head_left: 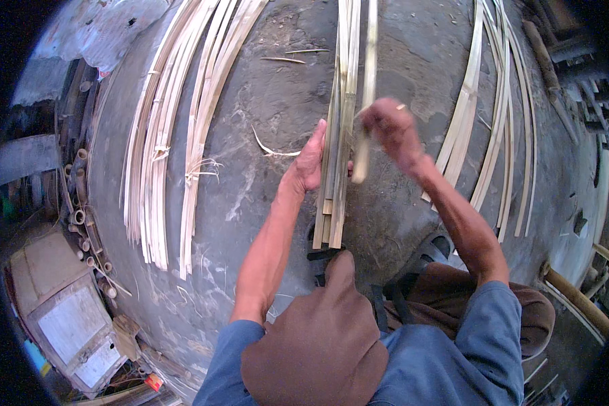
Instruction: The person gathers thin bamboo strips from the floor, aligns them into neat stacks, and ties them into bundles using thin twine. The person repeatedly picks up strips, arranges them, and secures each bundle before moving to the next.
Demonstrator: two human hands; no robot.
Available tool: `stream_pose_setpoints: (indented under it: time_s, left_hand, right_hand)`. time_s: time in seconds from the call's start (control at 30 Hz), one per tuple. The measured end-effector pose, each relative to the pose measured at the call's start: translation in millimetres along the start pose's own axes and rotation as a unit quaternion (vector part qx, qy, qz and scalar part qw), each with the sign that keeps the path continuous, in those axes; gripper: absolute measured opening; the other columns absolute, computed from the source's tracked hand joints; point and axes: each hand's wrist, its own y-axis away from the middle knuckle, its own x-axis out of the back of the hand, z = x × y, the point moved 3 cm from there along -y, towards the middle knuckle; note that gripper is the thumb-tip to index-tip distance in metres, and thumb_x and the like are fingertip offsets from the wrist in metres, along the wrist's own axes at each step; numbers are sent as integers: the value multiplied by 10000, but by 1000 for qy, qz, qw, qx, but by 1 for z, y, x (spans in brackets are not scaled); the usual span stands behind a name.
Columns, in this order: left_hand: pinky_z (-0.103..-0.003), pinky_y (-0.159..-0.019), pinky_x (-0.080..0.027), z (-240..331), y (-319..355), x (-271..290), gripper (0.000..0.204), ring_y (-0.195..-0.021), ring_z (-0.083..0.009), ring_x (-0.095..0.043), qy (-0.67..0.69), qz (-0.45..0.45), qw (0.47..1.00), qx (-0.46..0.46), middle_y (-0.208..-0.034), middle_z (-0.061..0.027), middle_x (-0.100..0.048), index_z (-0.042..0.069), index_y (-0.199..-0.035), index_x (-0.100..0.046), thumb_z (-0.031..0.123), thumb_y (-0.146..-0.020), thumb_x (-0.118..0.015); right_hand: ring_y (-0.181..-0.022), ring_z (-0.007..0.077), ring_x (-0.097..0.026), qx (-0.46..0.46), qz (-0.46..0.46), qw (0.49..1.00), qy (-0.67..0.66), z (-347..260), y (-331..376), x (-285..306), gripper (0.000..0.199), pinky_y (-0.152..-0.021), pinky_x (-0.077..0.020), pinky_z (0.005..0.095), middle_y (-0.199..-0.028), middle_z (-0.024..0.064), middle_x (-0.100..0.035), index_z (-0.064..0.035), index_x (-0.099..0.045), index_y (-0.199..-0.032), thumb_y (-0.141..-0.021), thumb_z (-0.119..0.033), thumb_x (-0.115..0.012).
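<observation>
My left hand [310, 159] is wrapped round a bundle of long, flat bamboo strips [338, 101] in front of me, its thumb along the left side. The bundle's near ends are uneven and hang over my foot. Just to the right, a single bamboo strip [370, 61] runs alongside the bundle with a small gap between. My right hand [394, 132] is closed at this strip, with its fingers blurred by motion; the strip's near end is blurred too.
Tied bamboo strips [157, 149] lie to the left, beside another tied bundle [203, 122]. Loose strips [477, 115] fan out on the right. Thin slivers [282, 59] are scattered on the grey floor [277, 95]. Bamboo tubes [81, 176] and a wooden box [71, 318] stand at the left edge.
</observation>
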Motion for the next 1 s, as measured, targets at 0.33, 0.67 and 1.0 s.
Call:
stream_pose_setpoints:
  time_s: [0.33,0.67,1.0]
  left_hand:
    - [-348,-801,-561,-5,5,-22,606,-838,-173,-643,-44,-16,996,-74,-1028,-64,-623,83,-1321,-430,316,-866,-756]
    - [-318,-740,-584,-3,21,-12,620,-797,-158,-661,-179,85,979,-48,-966,-112,-631,50,-1341,-394,97,-835,-747]
    - [-316,-721,-591,-9,17,-3,552,-792,-176,-678,-41,29,999,-5,-945,-104,-636,49,-1275,-437,380,-910,-687]
  right_hand:
    - [-664,118,-564,-237,-83,954,-166,-12,26,-13,247,-587,-470,361,-671,81,-574,15,-593,-835,-958,-196,-628]
    - [-682,136,-474,-251,117,959,61,61,-15,50,328,-633,-436,329,-682,73,-481,-2,-535,-814,-1012,-263,-542]
    - [-678,91,-440,-257,-235,918,-191,23,51,-40,376,-595,-397,287,-684,-24,-464,-14,-594,-828,-1000,-348,-562]
